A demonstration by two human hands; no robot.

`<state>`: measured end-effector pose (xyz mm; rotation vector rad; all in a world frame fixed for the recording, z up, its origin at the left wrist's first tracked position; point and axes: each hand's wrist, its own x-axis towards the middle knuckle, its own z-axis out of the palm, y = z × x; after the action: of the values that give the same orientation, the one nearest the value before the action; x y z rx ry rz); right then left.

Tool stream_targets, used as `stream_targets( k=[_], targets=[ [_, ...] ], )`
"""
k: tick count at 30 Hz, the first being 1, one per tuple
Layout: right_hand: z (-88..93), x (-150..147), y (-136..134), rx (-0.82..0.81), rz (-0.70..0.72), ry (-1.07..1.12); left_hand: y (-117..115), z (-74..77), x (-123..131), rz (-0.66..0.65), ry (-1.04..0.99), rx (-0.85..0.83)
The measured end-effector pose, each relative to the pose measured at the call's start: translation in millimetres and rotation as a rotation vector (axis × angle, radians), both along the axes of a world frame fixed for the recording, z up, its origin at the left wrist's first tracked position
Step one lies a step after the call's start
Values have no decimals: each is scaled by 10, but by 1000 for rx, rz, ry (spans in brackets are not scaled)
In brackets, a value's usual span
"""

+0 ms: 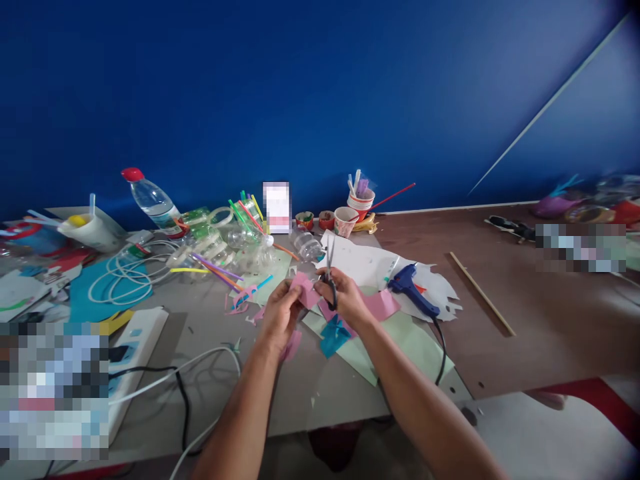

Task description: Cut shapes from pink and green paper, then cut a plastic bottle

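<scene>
1. Logging the left hand: I see it raised over the middle of the desk, fingers clenched on a piece of pink paper.
2. Pink paper: pinched at its left edge by the left fingers. The rest juts rightward between the two hands, just above the desk and clear of it.
3. Right hand: fingers curled through the dark handles of the scissors, gripping them.
4. Scissors: blades point up and away from me, rising at the right edge of the pink paper. I cannot tell whether the blades are parted or whether they touch the sheet.
5. Teal scrap: lies on the desk directly beneath the hands, on a pale green sheet.
6. Blue glue gun: rests on white paper just right of the right hand, with its black cord trailing toward me.
7. Wooden stick: lies further right on bare desk, well apart from both hands.
8. Coloured straws: scattered to the left, behind the left hand.
9. Water bottle: red cap, tilted, far left at the rear.
10. White power strip: near left, with cables running from it.
</scene>
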<state>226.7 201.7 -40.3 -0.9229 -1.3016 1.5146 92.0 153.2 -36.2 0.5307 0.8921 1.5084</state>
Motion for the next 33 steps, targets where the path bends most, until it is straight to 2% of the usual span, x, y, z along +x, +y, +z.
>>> stream_targets(
  k=[3, 6, 9, 14, 18, 23, 33],
  targets=[
    [-28, 7, 18, -58, 110, -64, -5, 55, -8, 40, -116, -18],
    [-36, 8, 18, -51, 191, -138, -5, 82, -33, 19, -180, -13],
    [-76, -8, 7, 37, 171, -232, 0, 87, -44, -1, -194, -10],
    [-169, -28, -19, 217, 101, -362, 18, 57, -11, 66, -147, -7],
    [-82, -18, -72, 336, 128, -478, 33, 11, 13, 104, -85, 10],
    [59, -22, -141, 367, 145, -572, 41, -4, 16, 115, -75, 22],
    [94, -30, -173, 404, 149, -580, 48, -4, 12, 126, -65, -1]
  ],
)
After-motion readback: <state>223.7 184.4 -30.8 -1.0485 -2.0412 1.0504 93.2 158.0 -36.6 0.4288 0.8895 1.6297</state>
